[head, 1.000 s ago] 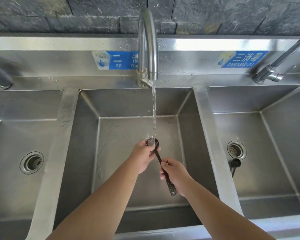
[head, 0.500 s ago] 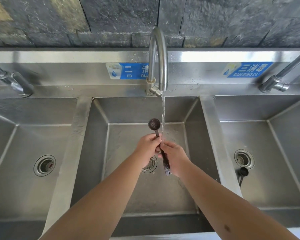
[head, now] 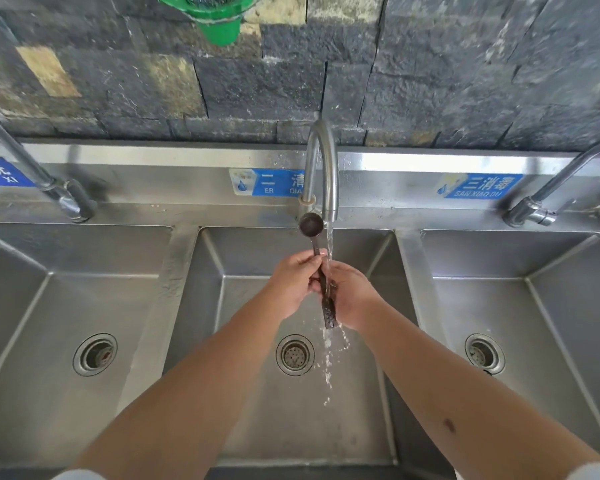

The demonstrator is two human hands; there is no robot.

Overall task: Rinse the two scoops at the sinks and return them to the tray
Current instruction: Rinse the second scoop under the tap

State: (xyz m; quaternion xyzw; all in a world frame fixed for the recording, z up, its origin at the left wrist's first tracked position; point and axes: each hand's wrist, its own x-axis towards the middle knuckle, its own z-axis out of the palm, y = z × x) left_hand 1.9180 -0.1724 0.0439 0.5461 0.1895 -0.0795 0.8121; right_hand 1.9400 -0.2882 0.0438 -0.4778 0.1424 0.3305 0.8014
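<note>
A dark long-handled scoop (head: 311, 225) stands nearly upright over the middle sink (head: 326, 427), bowl up beside the spout of the middle faucet (head: 321, 168). My left hand (head: 293, 284) grips the upper handle. My right hand (head: 352, 296) closes around the lower handle, whose textured end sticks out below. Running water falls onto the handle and my right hand and splashes down past the drain (head: 294, 355). The second scoop is almost wholly hidden; only a dark speck shows at the right sink's drain (head: 484, 353). No tray is in view.
Three steel sinks stand side by side, with a left sink (head: 49, 393) and a right sink (head: 551, 306). Left faucet (head: 66, 199) and right faucet (head: 534, 209) angle inward. A green plastic object (head: 219, 19) hangs on the dark stone wall above.
The scoop rose from low in the basin, bowl under the stream, to upright beside the spout. Both hands now work the handle under the water. The view tilted up.
</note>
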